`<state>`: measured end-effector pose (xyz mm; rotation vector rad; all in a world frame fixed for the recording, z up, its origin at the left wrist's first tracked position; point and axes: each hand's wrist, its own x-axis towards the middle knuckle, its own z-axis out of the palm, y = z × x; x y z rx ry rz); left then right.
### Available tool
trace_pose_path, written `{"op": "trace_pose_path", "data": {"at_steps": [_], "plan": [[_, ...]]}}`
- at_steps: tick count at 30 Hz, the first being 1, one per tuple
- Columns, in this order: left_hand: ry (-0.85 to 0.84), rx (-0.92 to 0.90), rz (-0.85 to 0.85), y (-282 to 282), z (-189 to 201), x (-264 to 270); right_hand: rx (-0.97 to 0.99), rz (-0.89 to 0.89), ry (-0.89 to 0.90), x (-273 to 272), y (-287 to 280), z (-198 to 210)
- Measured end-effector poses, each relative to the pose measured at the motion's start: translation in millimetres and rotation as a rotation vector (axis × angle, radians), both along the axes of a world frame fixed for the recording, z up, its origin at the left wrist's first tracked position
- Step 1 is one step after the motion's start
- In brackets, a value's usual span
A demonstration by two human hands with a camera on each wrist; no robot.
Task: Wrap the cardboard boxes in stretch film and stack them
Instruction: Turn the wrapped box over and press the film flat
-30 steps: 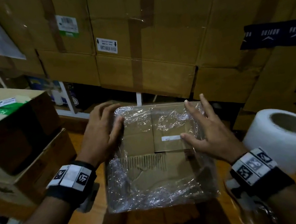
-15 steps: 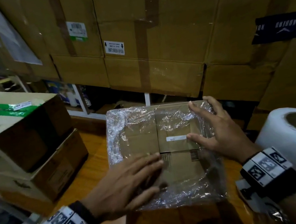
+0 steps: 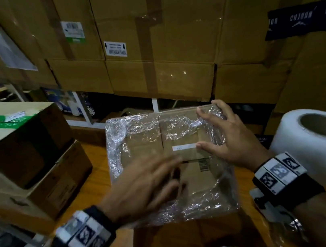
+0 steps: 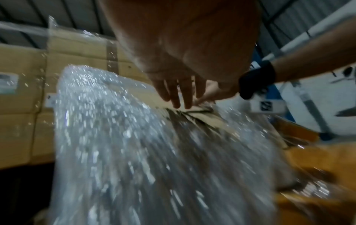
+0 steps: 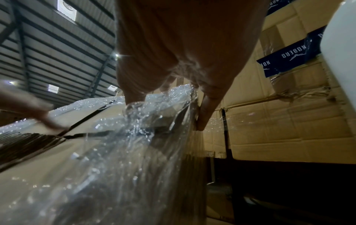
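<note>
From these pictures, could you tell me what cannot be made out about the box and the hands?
- Left hand: motion-blurred in head view, so contact with the wrapped box is unclear.
- Small white label: print too small.
- Box underside: hidden in every view.
- Film roll: cut off by the right edge.
- Right hand: fingertips past the far edge hidden.
</note>
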<state>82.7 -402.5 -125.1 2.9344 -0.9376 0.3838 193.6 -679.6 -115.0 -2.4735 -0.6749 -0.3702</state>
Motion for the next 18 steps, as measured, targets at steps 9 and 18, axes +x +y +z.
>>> {"op": "trace_pose_path", "data": {"at_steps": [9, 18], "plan": [[0.081, 0.187, 0.020, -22.7, -6.7, 11.9, 0.039, 0.025, 0.009, 0.8, -0.6, 1.5], [-0.048, 0.053, 0.486, 23.6, 39.8, 63.2, -0.294, -0.038, -0.111, -11.0, 17.3, 9.6]]}}
